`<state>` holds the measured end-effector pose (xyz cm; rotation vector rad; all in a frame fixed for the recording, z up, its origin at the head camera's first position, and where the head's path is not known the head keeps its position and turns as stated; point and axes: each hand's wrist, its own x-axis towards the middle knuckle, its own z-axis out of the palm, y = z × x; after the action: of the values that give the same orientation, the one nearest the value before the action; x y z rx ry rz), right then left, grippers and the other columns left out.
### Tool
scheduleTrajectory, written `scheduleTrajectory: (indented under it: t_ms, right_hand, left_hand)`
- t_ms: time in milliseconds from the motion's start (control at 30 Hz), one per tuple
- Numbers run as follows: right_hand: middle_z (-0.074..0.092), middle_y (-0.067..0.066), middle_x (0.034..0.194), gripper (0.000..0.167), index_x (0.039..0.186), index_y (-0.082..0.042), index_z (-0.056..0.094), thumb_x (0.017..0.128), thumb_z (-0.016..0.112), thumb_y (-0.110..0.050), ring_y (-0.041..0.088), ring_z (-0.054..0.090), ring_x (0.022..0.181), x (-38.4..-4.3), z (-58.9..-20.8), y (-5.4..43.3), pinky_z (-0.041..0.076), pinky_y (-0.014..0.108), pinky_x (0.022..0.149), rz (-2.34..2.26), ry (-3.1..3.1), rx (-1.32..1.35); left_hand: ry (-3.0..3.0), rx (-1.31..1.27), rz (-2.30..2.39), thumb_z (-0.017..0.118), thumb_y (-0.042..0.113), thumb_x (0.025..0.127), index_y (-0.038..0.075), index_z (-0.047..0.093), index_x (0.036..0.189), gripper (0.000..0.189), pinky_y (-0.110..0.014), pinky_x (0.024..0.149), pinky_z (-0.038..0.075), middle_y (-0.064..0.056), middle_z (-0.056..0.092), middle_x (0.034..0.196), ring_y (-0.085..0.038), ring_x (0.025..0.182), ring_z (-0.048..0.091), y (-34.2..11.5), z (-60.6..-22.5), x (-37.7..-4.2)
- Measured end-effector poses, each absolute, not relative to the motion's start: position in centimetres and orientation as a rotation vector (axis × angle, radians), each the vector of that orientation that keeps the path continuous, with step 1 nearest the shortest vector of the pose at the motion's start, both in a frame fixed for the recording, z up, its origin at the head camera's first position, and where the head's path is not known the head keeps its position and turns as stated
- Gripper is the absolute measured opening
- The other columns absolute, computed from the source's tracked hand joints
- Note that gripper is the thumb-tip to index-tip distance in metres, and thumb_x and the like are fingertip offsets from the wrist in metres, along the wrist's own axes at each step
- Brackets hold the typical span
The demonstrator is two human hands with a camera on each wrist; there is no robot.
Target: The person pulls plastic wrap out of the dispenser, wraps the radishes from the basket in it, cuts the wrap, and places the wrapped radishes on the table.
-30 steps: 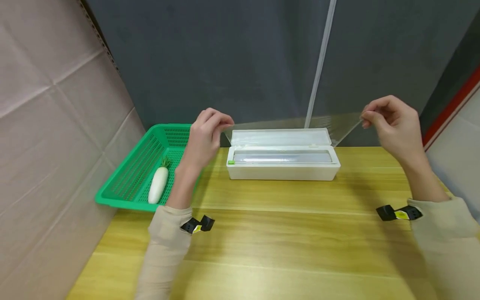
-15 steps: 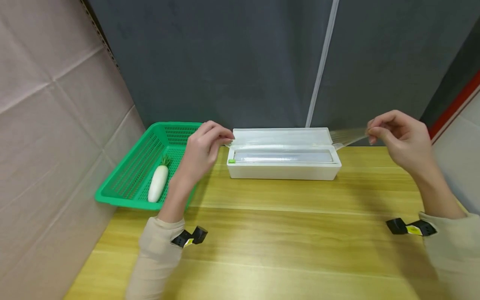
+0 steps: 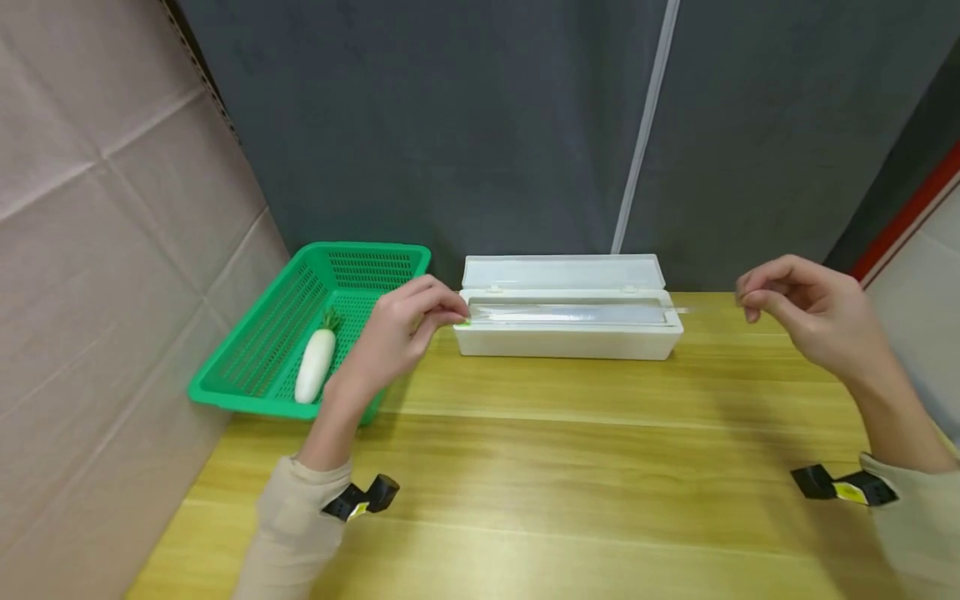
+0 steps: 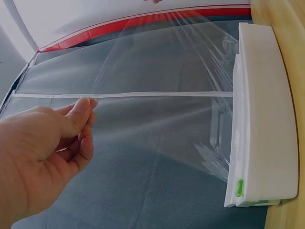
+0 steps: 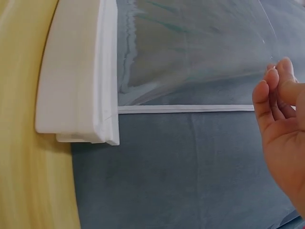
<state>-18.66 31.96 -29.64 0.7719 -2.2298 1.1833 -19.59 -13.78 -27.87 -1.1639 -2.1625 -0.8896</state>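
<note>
Pinching thin clear film joined to a long white plastic box, left hand and right hand, green plastic basket left of the box.

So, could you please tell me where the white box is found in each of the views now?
Head: white box just right of centre, at mid-height.
Left wrist: white box along the right side.
Right wrist: white box at upper left, cut by the top edge.
Shared landmark: the pale strip on the dark curtain.
</note>
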Motion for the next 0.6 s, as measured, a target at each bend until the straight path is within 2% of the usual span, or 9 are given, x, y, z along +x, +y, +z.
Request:
scheduleTrajectory:
  t_ms: [100, 300, 400, 600]
  right_hand:
    - [0.064, 0.0, 0.091, 0.017, 0.096, 0.007, 0.063, 0.09, 0.057, 0.022, 0.008, 0.058, 0.071, -18.0, -30.1, 32.1, 0.05, 0.011, 0.065, 1.149, -2.294, 0.762]
    - [0.063, 0.008, 0.088, 0.014, 0.097, 0.011, 0.061, 0.093, 0.053, 0.022, 0.013, 0.057, 0.077, -18.0, -31.8, 33.0, 0.05, 0.016, 0.068, 1.559, -2.183, 1.042]
    - [0.062, 0.01, 0.087, 0.014, 0.097, 0.011, 0.061, 0.094, 0.052, 0.021, 0.015, 0.058, 0.077, -17.8, -32.3, 33.2, 0.05, 0.02, 0.067, 1.699, -2.164, 1.113]
    - [0.062, 0.007, 0.088, 0.022, 0.098, 0.007, 0.062, 0.092, 0.051, 0.024, 0.015, 0.057, 0.075, -17.5, -33.5, 33.6, 0.049, 0.024, 0.063, 1.697, -2.267, 1.135]
  left_hand:
    - [-2.208, -1.222, -0.924, 0.072, -0.006, 0.088, 0.003, 0.071, 0.092, 0.01, -0.023, 0.069, 0.051, -0.003, 0.067, 0.091, -0.014, 0.079, 0.062, -14.0, -28.3, -19.3]
    - [-2.282, -1.315, -0.987, 0.071, -0.006, 0.089, 0.003, 0.071, 0.094, 0.011, -0.024, 0.065, 0.05, -0.005, 0.069, 0.092, -0.017, 0.078, 0.063, -14.4, -29.2, -18.6]
    - [-2.329, -1.335, -1.011, 0.07, -0.003, 0.091, 0.004, 0.07, 0.095, 0.009, -0.025, 0.066, 0.051, -0.006, 0.068, 0.093, -0.013, 0.08, 0.063, -14.4, -29.6, -18.3]
    - [-2.426, -1.354, -0.99, 0.072, -0.001, 0.091, 0.007, 0.07, 0.094, 0.009, -0.024, 0.071, 0.053, 0.001, 0.067, 0.092, -0.009, 0.082, 0.061, -14.3, -30.7, -17.8]
